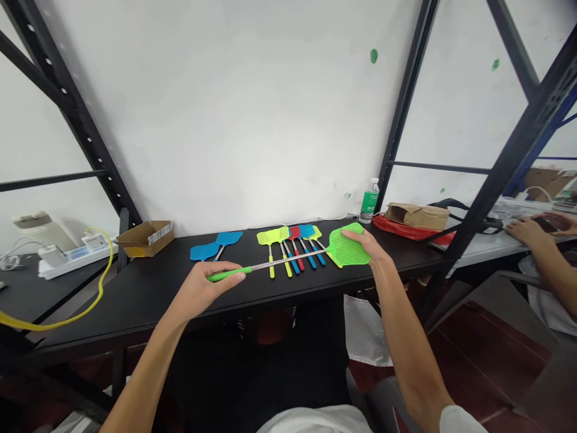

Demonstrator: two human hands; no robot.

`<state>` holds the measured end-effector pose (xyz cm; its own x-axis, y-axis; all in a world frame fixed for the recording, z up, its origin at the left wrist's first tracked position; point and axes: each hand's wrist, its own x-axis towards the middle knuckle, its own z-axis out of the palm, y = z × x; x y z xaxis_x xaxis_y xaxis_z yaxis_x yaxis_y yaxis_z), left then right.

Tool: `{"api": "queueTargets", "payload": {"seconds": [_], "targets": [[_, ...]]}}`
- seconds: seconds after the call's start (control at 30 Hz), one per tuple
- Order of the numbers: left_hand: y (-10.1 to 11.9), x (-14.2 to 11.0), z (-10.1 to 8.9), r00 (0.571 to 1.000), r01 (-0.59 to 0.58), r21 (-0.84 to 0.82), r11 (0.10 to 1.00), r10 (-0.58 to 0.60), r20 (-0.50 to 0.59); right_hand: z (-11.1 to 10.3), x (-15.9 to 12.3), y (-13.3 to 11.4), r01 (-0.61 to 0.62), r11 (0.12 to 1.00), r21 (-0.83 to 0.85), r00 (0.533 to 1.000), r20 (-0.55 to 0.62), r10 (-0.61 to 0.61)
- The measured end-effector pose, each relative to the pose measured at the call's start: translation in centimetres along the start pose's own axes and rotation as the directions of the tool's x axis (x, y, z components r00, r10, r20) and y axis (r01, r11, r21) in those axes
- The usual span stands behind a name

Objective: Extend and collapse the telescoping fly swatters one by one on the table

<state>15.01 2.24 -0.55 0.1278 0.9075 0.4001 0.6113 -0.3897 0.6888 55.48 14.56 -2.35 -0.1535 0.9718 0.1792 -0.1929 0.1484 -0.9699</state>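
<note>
My left hand (pixel 201 287) grips the green rubber handle of a long fly swatter (pixel 279 260) with a steel shaft. My right hand (pixel 363 243) holds its lime-green mesh head (pixel 348 254), fingers across the top edge. The swatter lies crosswise just above the black table (pixel 135 307). Behind the shaft, several swatters lie side by side with yellow, red and blue heads, including a red one (pixel 295 233). A blue pair (pixel 216 245) lies further left, nearest my left hand.
A cardboard box lid (pixel 145 239) and a power strip (pixel 74 255) with a yellow cable (pixel 90 294) are on the left. A water bottle (pixel 369 201), red bag (pixel 401 228) and cardboard box (pixel 417 216) are on the right. A co-worker's hands (pixel 536 228) work at far right.
</note>
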Motion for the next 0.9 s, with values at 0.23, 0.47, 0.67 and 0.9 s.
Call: {"api": "queueTargets", "payload": {"seconds": [0.23, 0.47, 0.67, 0.9], "targets": [[0.7, 0.0, 0.0, 0.995, 0.005, 0.049, 0.999, -0.010, 0.098, -1.3, -0.7, -0.7, 0.006, 1.000, 0.015, 1.000, -0.026, -0.006], [0.5, -0.2, -1.0, 0.999, 0.037, 0.056, 0.998, -0.039, 0.034, -0.4, -0.6, -0.5, 0.007, 0.999, 0.031, 0.999, 0.051, -0.009], [0.8, -0.3, -1.3, 0.998, 0.054, 0.028, 0.998, -0.055, 0.018, 0.3, -0.6, -0.5, -0.016, 1.000, 0.015, 0.998, 0.068, 0.015], [0.8, -0.2, -0.8, 0.998, 0.050, 0.009, 0.999, -0.050, 0.026, 0.8, -0.9, -1.0, 0.007, 0.999, 0.035, 1.000, 0.015, -0.008]]}}
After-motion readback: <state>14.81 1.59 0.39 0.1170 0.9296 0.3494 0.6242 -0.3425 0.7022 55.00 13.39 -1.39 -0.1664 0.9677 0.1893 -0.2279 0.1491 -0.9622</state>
